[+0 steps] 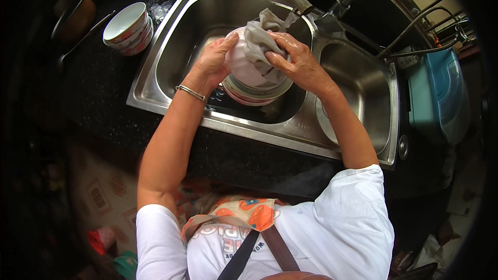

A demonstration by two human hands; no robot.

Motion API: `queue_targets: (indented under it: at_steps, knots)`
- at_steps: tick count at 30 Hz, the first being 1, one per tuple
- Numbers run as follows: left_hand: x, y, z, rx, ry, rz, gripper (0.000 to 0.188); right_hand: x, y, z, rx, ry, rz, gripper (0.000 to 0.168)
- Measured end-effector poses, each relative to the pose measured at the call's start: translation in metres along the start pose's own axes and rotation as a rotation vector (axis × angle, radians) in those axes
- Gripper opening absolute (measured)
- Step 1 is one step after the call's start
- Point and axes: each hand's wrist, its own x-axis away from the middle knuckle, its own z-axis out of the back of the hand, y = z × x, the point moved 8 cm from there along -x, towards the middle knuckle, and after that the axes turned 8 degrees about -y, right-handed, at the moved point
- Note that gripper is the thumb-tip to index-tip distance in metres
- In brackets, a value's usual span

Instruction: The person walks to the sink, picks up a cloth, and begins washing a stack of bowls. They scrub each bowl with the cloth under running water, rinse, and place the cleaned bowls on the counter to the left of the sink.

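My left hand (215,59) grips the left rim of a white bowl (238,60), thumb on the near surface. A wet grey cloth (258,42) is bunched in my right hand (293,56) and pressed against the bowl's right side. Directly beneath sit stacked dishes (255,97) with reddish rims, inside the large basin of the stainless steel sink (171,105). Water runs from the faucet (301,2) just beyond the cloth. The bowl's far right side is hidden by the cloth and my fingers.
Several patterned bowls (128,27) stand stacked on the black countertop (105,97) left of the sink. Behind them lie a long metal utensil (87,37) and a pan (76,15). The smaller basin (358,81) is on the right, beside a teal plastic container (437,89).
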Motion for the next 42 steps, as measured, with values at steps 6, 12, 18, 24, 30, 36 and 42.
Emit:
queue_targets:
  at_steps: [6, 12, 18, 24, 30, 36, 42]
  knots:
    - [-0.002, -0.003, 0.000, -0.016, 0.023, 0.013, 0.032, 0.006, 0.023, 0.010, 0.112, -0.261, -0.214, 0.026]
    - [-0.003, -0.005, 0.009, -0.080, 0.045, 0.022, 0.030, 0.008, 0.007, 0.004, 0.217, -0.459, -0.345, 0.020]
    - [-0.004, 0.002, -0.002, -0.103, 0.000, 0.008, 0.029, 0.006, 0.019, -0.001, 0.016, 0.104, -0.088, 0.020]
    - [-0.001, 0.001, 0.006, -0.091, 0.021, 0.010, 0.031, 0.005, 0.037, 0.002, 0.455, 0.257, -0.052, 0.025]
    - [0.002, -0.001, -0.014, -0.049, -0.075, 0.011, 0.035, 0.010, 0.049, 0.031, 0.294, 0.265, -0.175, 0.021]
    - [0.012, 0.004, -0.032, -0.105, -0.213, -0.011, 0.033, 0.007, -0.051, -0.017, 0.431, 0.208, 0.186, 0.031]
    - [0.013, 0.000, -0.057, -0.394, -0.332, -0.071, 0.045, -0.001, 0.006, 0.002, 0.182, 0.239, 0.052, 0.035]
